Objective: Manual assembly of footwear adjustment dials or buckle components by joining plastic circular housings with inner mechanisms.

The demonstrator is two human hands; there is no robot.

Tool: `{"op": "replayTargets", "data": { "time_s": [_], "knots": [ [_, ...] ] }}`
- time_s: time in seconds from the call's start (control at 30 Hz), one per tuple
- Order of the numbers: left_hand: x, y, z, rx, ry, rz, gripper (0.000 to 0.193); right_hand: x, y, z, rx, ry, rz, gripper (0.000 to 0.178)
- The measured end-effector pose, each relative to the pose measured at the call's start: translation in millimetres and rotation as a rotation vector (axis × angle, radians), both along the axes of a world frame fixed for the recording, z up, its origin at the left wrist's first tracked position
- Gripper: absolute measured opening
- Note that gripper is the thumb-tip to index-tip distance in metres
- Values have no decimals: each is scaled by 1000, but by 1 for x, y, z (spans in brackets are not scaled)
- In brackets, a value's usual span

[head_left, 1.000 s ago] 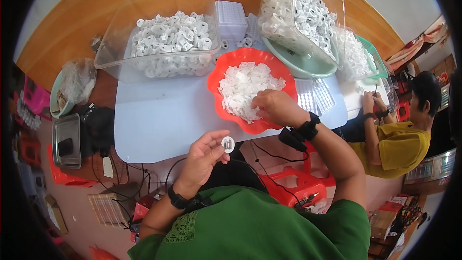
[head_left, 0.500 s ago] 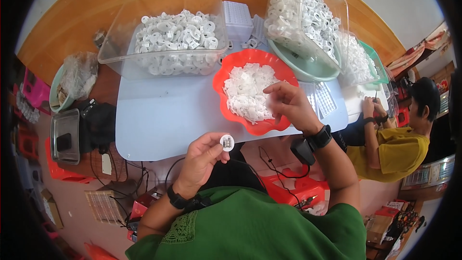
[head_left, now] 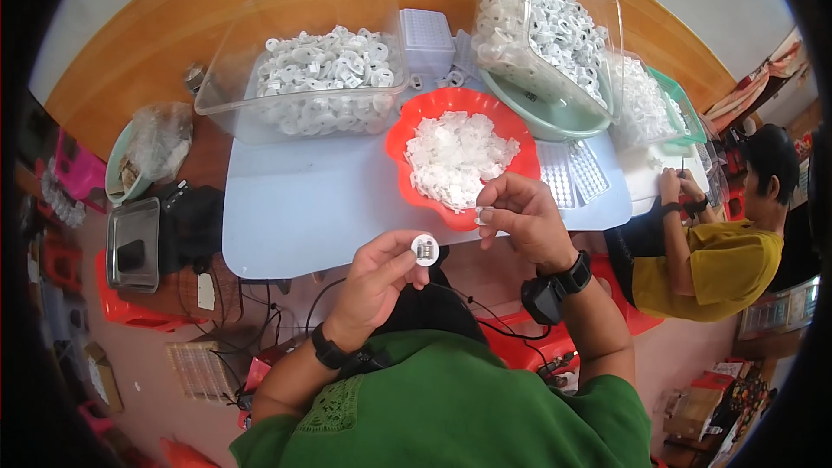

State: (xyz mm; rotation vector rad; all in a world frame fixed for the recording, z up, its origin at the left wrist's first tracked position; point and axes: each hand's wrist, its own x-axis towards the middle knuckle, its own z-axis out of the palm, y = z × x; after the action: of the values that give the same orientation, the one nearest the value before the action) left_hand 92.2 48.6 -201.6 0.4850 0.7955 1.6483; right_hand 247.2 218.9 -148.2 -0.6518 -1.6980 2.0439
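My left hand [head_left: 379,282] pinches a small round white plastic part [head_left: 425,250] with metal pieces at its centre, held up in front of the table edge. To its right and slightly higher, my right hand [head_left: 527,224] holds a tiny whitish piece [head_left: 483,214] between thumb and fingertips; its exact shape is too small to make out. Just beyond the right hand stands a red scalloped bowl [head_left: 400,175] heaped with small translucent white plastic pieces [head_left: 459,156]. The two hands are apart.
A clear bin [head_left: 217,104] of round white parts [head_left: 325,69] stands at the back left. Another clear bin [head_left: 555,65] tilts over a green basin [head_left: 555,128]. White trays [head_left: 574,175] lie right of the bowl. A person in yellow [head_left: 711,264] works at the right.
My right hand has come back from over the red bowl toward me, now with a tiny piece in its fingertips. My left hand has shifted slightly right and up with the round part.
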Motion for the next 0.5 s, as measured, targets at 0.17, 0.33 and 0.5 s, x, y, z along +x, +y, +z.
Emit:
{"op": "replayTargets", "data": {
  "time_s": [0.17,0.33,0.5],
  "knots": [
    [5,3,2,19,-41,-51,30,0,-11,-1,210,-45,-41,14],
    [6,0,0,-4,-61,-65,29,9,-9,3,64,-183,6,10],
    [7,1,-1,8,-61,-67,29,9,-13,-8,-174,-12,-74,9]
  ]
}}
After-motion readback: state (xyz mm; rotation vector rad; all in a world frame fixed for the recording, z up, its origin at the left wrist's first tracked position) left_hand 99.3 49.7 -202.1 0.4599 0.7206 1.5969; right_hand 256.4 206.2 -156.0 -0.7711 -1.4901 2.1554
